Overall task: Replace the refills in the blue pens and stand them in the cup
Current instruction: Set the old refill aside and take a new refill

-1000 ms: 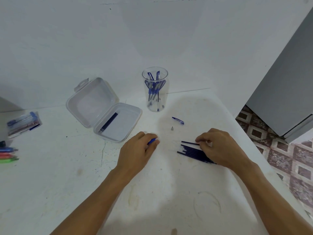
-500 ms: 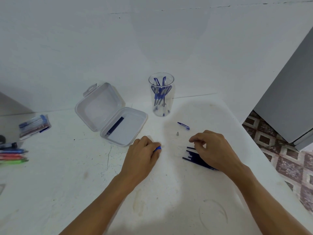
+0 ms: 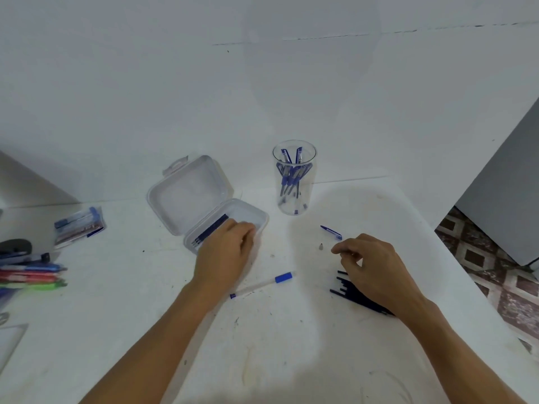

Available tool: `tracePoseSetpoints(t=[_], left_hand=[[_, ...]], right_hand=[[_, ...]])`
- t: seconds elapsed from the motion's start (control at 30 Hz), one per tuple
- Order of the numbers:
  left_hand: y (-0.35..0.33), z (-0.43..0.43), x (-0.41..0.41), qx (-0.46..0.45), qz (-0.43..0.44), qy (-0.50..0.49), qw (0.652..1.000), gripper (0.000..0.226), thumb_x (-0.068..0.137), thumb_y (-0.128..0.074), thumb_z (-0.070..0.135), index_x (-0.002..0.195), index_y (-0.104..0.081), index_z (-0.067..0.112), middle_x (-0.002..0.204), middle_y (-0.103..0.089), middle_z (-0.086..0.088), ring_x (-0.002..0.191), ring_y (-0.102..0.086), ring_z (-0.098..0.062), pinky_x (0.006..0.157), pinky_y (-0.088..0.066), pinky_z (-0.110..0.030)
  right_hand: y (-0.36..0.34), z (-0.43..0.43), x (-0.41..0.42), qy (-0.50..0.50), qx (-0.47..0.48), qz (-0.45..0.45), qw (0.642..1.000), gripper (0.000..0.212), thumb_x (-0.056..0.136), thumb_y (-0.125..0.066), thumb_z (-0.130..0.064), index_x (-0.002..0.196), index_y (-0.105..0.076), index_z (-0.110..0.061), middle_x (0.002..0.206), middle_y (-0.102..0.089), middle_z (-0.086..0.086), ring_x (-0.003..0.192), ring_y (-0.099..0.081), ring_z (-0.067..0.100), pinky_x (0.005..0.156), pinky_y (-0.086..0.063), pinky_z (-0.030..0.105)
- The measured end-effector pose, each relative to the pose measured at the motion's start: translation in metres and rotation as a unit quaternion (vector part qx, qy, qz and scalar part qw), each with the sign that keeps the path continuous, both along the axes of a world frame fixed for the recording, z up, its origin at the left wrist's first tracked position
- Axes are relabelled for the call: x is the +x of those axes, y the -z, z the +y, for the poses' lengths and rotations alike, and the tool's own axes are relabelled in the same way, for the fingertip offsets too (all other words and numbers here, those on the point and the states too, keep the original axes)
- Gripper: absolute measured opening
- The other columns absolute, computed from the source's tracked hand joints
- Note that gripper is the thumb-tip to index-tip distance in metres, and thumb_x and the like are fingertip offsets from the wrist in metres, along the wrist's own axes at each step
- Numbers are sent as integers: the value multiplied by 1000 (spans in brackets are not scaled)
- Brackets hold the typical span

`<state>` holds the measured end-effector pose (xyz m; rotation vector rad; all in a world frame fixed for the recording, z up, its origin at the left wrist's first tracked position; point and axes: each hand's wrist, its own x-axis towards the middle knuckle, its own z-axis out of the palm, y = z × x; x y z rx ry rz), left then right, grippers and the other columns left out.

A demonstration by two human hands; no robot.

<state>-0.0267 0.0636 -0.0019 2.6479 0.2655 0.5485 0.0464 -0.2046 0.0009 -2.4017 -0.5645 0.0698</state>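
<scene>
Head view, items as we find them on the white table.

1. Pen barrel: clear tube with a blue grip, lying flat between the two hands and touched by neither. Its long axis runs from near-left to far-right, with the grip end pointing far-right, towards the cup.
2. Cup: clear, upright at the back of the table, with several blue pens standing in it and leaning against one another.
3. Box: clear plastic, lid open and tilted back. A few dark refills lie in its tray.
4. Left hand: over the near edge of the tray, fingers curled down. We cannot tell whether it grips anything.
5. Right hand: above the loose refills, a heap lying roughly parallel. The thumb and forefinger nearly meet, and a refill may be between them, though we cannot make one out.
6. Blue cap piece and small metal tip: loose, just beyond the right hand.
7. Coloured pens: at the far left edge.
</scene>
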Motion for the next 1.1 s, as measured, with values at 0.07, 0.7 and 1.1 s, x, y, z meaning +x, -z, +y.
tracePoseSetpoints(t=[0.07,0.7,1.1], left_hand=[[-5,16,9,7,-12,-37,999,21,98,-51,27,101,-70,19,83,-59,4,66,-52,-12,58,-40,-26],[6,51,34,207,147,-139,957,18,99,-51,22,100,-66,12,87,-63,-4,72,-60,-21,56,-47,-31],[2,64,43,194,178,-82,961,27,100,-46,35,105,-63,14,92,-59,-2,75,-51,-16,62,-42,-29]], right_hand=[[1,1,2,3,5,-3,1000,25,92,-57,-13,100,-75,-29,91,-61,-16,82,-63,4,80,-52,28],[11,13,6,-20,32,-23,999,28,92,-59,-9,98,-75,-30,85,-61,-17,77,-62,0,66,-40,9],[6,17,6,-39,34,-54,997,26,92,-59,-7,98,-76,-25,84,-62,-14,82,-58,-4,67,-40,4]])
